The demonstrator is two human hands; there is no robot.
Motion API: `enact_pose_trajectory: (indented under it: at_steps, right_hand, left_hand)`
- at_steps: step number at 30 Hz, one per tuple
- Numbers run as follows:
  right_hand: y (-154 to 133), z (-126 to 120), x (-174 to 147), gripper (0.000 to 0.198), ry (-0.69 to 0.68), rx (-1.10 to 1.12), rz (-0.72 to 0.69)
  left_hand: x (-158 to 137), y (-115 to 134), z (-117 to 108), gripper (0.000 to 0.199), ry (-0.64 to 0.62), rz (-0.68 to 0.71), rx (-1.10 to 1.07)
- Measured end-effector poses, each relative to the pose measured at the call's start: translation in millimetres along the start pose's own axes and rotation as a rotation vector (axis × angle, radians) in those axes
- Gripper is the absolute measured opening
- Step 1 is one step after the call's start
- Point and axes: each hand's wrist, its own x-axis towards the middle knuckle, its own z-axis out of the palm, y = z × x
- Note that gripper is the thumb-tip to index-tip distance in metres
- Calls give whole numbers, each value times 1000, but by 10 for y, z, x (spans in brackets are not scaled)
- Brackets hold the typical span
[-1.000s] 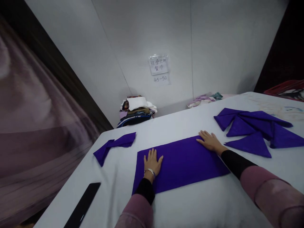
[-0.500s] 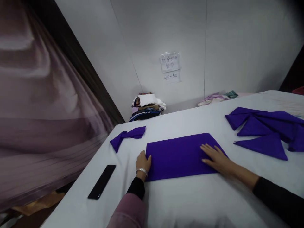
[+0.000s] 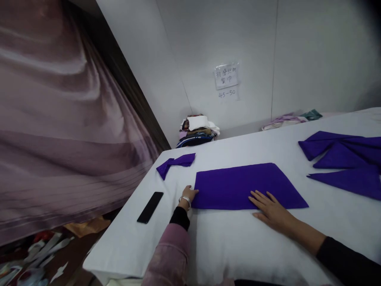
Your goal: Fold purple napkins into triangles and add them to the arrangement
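Behind the left hand (image 3: 189, 193) come a silvery bracelet (image 3: 185, 199), black cuff (image 3: 179, 218) and mauve sleeve (image 3: 170, 251); the right sleeve (image 3: 345, 256) shows plain black.

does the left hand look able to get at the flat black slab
Probably yes: the left hand is at the purple cloth's left edge, and only white tablecloth shows between it and the black slab, though it would likely leave the cloth first.
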Motion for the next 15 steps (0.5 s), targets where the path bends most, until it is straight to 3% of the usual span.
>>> enact_pose_trajectory:
  at_steps: [4, 8, 12, 15]
  right_hand:
    - [-185, -97, 63, 61, -17, 92, 11]
    - [-542, -203, 270, 73, -25, 504, -20]
    - [-780, -321, 530, 78, 74, 1168, 74]
    - [-718, -463, 616, 66, 180, 1546, 153]
  left_hand:
    - [-40, 87, -84, 44, -158, 17, -193]
    - [-197, 449, -132, 31, -344, 124, -358]
    - [-340, 1059, -14, 43, -484, 241, -418]
    - [-488, 1530, 308, 67, -561, 295, -405]
